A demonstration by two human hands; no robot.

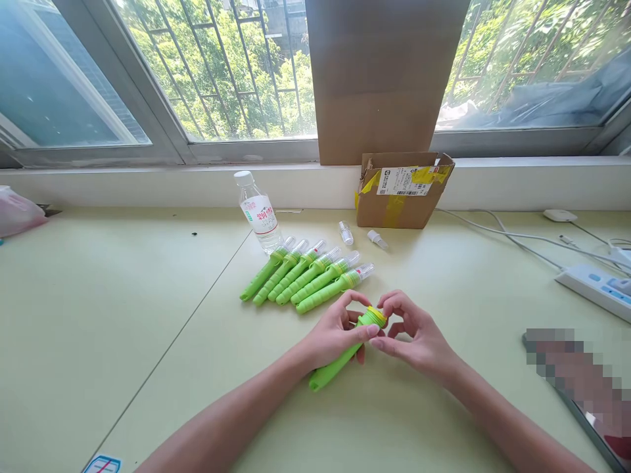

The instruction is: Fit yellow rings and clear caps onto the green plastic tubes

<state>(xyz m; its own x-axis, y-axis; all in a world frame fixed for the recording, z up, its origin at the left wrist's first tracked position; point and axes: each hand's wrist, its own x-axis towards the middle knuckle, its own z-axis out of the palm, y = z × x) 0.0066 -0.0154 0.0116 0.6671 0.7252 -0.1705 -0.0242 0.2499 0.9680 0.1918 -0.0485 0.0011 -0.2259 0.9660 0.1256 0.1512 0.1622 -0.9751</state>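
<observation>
My left hand (340, 334) is closed around a green plastic handle (331, 373), which is tilted with its threaded end up and to the right. At that end sits a yellow ring (376, 314). My right hand (414, 335) pinches at the yellow ring with thumb and fingertips; part of the grip is hidden. Just beyond my hands lies a slanted row of several green sticks (315, 302) with ribbed handles and clear tips. Two loose clear pieces, one a clear cap (346, 233) and the other a clear tip with a white base (377, 239), lie farther back.
A water bottle (259, 213) stands behind the row's left end. An open cardboard box (401, 203) is against the wall below the window. To the right are a white power strip (599, 289), cables (522, 235) and a phone-like device (576, 394). A pinkish bag (20, 213) lies far left.
</observation>
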